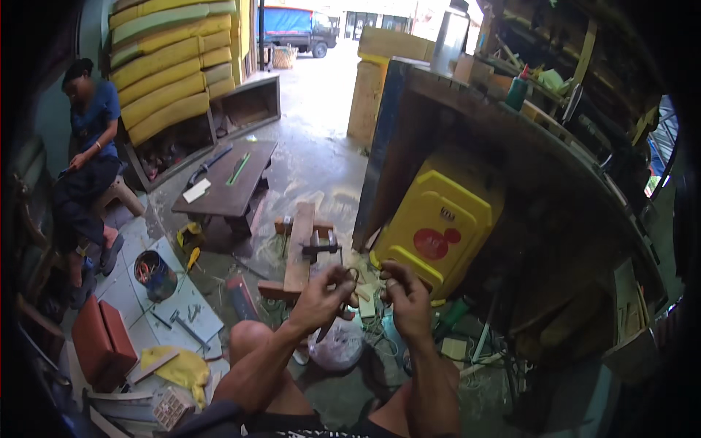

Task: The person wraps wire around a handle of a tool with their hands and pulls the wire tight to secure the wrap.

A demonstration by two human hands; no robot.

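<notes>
A workshop, shown by the hammer point(190, 331), black clamp point(320, 250) and wooden board point(299, 252).

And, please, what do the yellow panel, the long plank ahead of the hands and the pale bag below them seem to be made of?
Yellow panel: probably moulded plastic, smooth, slightly shiny, with rounded raised borders. Long plank: likely bare wood; brown, matt, unpainted-looking. Pale bag: apparently thin plastic film, crinkled and partly see-through.
</notes>
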